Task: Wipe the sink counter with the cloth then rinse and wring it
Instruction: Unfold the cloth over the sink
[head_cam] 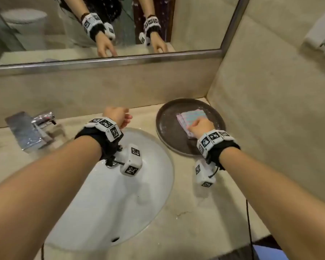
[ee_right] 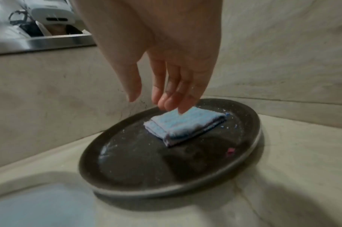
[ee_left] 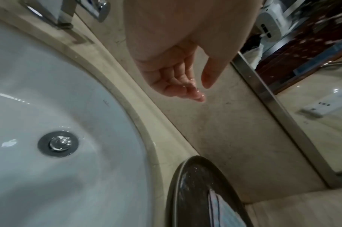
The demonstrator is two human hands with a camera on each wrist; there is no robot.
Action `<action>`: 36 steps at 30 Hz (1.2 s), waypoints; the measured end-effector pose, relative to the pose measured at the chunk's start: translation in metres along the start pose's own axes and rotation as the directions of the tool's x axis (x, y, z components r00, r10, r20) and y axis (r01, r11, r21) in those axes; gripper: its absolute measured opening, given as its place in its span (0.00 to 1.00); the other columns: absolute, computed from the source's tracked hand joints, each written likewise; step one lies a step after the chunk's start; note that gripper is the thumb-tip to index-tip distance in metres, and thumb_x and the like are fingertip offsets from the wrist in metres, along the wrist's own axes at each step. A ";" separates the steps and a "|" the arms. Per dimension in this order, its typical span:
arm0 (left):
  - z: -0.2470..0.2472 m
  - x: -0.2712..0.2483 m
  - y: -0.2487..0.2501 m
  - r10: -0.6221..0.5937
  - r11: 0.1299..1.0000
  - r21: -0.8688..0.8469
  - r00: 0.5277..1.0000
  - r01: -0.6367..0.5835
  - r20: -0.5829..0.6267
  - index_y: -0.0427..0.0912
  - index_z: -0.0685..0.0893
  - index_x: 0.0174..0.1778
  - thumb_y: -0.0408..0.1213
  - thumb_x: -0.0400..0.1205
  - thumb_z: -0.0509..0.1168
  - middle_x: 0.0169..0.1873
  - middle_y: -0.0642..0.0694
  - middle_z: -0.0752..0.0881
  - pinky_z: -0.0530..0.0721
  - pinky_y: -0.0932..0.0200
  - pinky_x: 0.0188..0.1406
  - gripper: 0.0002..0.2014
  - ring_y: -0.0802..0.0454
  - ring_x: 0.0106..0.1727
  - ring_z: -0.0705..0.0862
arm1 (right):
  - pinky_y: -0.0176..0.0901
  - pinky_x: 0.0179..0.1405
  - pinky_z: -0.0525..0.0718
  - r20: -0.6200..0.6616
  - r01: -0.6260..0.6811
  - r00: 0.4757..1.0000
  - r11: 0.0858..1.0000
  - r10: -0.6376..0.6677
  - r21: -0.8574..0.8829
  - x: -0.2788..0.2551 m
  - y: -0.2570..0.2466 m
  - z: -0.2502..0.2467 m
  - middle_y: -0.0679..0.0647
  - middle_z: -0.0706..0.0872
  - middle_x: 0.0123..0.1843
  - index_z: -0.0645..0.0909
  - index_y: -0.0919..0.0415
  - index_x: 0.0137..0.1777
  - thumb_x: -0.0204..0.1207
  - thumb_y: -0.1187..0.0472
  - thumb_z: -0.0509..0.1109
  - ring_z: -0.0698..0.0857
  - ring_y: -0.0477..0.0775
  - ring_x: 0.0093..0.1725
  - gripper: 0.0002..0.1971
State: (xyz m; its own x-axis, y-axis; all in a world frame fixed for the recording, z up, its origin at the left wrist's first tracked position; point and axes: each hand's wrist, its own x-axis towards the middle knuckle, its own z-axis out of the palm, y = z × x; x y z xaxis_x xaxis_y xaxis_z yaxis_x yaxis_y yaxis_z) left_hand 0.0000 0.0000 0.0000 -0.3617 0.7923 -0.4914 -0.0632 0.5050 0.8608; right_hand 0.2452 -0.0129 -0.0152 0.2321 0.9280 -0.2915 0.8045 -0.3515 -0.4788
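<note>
A folded blue-and-pink striped cloth [head_cam: 192,117] [ee_right: 185,126] lies on a dark round plate [head_cam: 162,132] [ee_right: 127,169] at the counter's back right corner. My right hand [head_cam: 201,126] [ee_right: 152,102] hovers over the cloth with straight fingers, and the fingertips [ee_right: 182,109] are at its far edge, touching or just above it. My left hand [head_cam: 118,117] [ee_left: 202,90] hangs over the counter behind the white sink [head_cam: 120,194] [ee_left: 49,92]. Its wet fingers are loosely curled and hold nothing. A corner of the cloth [ee_left: 218,205] shows in the left wrist view.
A chrome faucet [head_cam: 36,128] stands at the back left of the beige stone counter [head_cam: 195,212]. The sink drain [ee_left: 58,143] is wet. A steel-framed mirror [head_cam: 101,61] runs along the back wall. A white wall unit [head_cam: 323,40] hangs on the right wall.
</note>
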 end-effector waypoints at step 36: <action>-0.057 -0.100 0.040 0.236 0.951 0.115 0.912 -0.288 0.334 0.48 0.82 0.40 0.33 0.77 0.69 0.37 0.49 0.84 0.78 0.62 0.42 0.04 0.56 0.39 0.82 | 0.48 0.43 0.80 -0.157 0.684 0.718 0.648 -0.678 0.334 -0.064 -0.152 -0.034 0.53 0.81 0.32 0.73 0.52 0.32 0.68 0.65 0.70 0.78 0.53 0.35 0.10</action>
State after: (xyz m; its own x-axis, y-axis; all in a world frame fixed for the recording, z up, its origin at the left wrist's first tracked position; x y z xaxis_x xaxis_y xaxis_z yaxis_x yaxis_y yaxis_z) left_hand -0.0195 -0.0787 0.0913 -0.0339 0.9566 -0.2893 0.1511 0.2911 0.9447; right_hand 0.1264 -0.0147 0.1042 -0.2930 0.9242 0.2447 0.4974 0.3660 -0.7866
